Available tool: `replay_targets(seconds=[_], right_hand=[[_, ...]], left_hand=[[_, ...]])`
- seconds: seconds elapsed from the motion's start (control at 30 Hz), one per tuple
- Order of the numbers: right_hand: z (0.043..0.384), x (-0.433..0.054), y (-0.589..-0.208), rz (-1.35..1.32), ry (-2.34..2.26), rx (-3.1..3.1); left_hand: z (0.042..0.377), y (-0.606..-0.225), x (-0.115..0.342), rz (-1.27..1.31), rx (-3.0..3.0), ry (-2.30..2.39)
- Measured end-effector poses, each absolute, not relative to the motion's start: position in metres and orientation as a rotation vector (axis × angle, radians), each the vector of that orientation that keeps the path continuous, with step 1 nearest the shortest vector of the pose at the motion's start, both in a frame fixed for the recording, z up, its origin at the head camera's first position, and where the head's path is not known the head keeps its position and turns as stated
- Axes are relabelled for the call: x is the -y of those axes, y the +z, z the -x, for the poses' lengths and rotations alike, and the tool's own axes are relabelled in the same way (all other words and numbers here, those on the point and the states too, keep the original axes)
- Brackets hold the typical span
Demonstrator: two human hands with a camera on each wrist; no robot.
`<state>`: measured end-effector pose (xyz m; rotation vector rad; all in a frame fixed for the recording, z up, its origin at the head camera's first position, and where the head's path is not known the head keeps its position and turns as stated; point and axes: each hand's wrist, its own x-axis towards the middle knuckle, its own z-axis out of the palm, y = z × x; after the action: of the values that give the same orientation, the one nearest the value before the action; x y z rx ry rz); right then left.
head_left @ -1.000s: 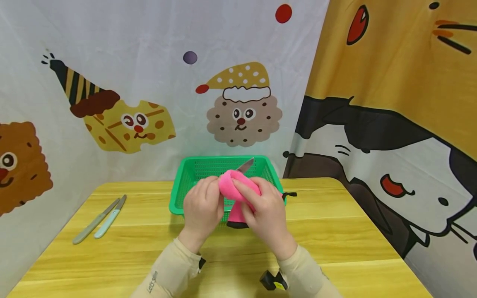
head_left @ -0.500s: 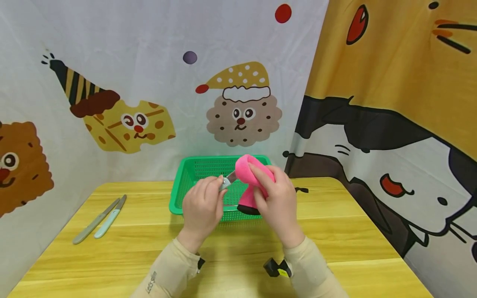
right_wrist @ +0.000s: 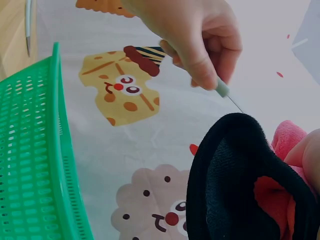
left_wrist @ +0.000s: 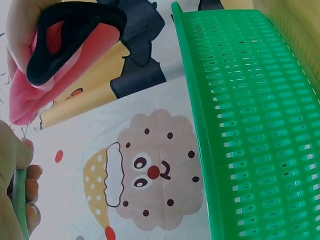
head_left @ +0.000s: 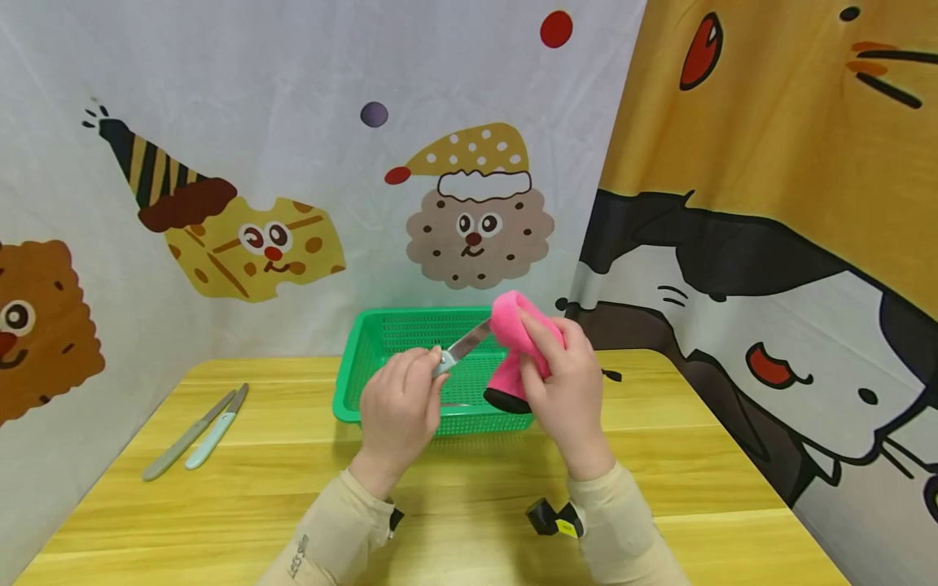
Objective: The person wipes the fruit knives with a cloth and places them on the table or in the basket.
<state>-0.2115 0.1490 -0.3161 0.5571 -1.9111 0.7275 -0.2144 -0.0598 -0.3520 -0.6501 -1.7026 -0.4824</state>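
In the head view my left hand (head_left: 399, 403) grips the pale blue-green handle of a small knife (head_left: 471, 342), its blade slanting up to the right. My right hand (head_left: 567, 387) pinches a folded pink cloth (head_left: 509, 374) with black edging at the blade's tip end. The cloth hides the tip. Both are held above the green basket. From the left wrist, the knife handle (left_wrist: 20, 205) shows within curled fingers. The right wrist view shows the cloth's black lining (right_wrist: 225, 170) close up, just below the knife handle (right_wrist: 222, 89).
A green perforated plastic basket (head_left: 344, 382) stands at the back of the wooden table (head_left: 454, 505). Two more knives lie on the left: a grey-green one (head_left: 183, 443) and a pale blue one (head_left: 214, 438). A cartoon-printed curtain (head_left: 293, 81) hangs behind.
My right hand has moved right and slightly up with the pink cloth, sliding along the blade from the handle toward the tip. More blade is bare now. The left hand has stayed nearly still.
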Motion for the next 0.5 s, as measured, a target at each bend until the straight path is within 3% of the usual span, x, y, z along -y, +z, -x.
replay_targets(seconds=[0.5], right_hand=[[0.198,-0.147,-0.31,-0.596,0.792,1.817]], left_hand=[[0.217,-0.349,0.062,0.637,1.701,-0.469]])
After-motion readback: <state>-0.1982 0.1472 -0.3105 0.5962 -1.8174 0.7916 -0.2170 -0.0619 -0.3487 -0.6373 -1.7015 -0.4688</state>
